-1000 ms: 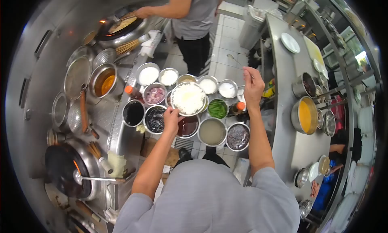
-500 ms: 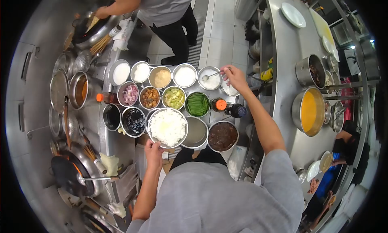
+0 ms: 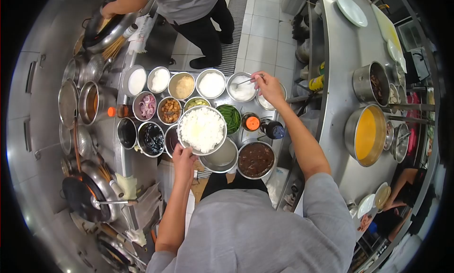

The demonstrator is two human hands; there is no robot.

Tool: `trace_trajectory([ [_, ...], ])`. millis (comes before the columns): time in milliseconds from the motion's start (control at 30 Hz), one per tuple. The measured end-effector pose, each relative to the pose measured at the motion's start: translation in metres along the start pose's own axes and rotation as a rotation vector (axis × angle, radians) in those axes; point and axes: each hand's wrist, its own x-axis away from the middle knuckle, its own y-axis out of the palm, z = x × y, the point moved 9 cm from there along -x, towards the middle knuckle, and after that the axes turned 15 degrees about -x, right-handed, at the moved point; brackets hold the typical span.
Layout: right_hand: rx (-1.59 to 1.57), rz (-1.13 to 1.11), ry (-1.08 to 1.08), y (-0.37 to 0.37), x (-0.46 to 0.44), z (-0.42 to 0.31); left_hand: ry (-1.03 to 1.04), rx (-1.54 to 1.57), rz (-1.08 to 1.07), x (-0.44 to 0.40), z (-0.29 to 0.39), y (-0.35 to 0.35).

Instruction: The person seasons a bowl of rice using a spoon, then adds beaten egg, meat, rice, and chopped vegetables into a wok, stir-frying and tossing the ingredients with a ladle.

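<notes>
My left hand [image 3: 183, 160] grips the near edge of a metal bowl [image 3: 207, 154] heaped with white cooked rice [image 3: 201, 128]. The bowl is raised over the tins and partly covers one with pale green diced pieces [image 3: 197, 102]. My right hand [image 3: 267, 89] pinches the handle of a spoon [image 3: 246, 82]. Its tip rests in a tin of white granules [image 3: 242, 92] at the back right of the group. Just below my right hand is another tin of white contents [image 3: 266, 102], partly hidden by my wrist. Chopped green stalks [image 3: 231, 119] fill a tin right of the rice.
Close by stand a bottle with an orange cap [image 3: 252, 123], a dark bottle [image 3: 275, 129] and a tin of brown sauce [image 3: 256, 160]. Woks [image 3: 84, 197] line the left side. Another person [image 3: 189, 8] works at the upper left. A steel counter [image 3: 338, 60] runs along the right.
My left hand has moved the rice bowl up and to the right, uncovering a dark tin and covering more of the green dice. The spoon stays in the white granules.
</notes>
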Motion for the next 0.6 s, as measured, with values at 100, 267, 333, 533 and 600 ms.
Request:
trace_trajectory([
  [100, -0.042, 0.019, -0.013, -0.001, -0.001, 0.004, -0.002, -0.023, -0.001, -0.013, 0.001, 0.008],
  [267, 0.046, 0.034, -0.117, -0.004, 0.000, 0.003, 0.008, -0.014, -0.041, -0.027, -0.004, 0.016],
  [333, 0.061, -0.039, -0.084, 0.003, 0.003, 0.007, 0.007, -0.027, -0.043, -0.028, -0.004, 0.018],
  [533, -0.074, -0.003, 0.009, -0.008, 0.004, 0.021, -0.001, -0.040, -0.024, -0.029, -0.007, 0.019],
  [600, -0.113, -0.006, 0.042, -0.008, 0.004, 0.025, 0.005, -0.011, -0.028, -0.030, -0.007, 0.020],
])
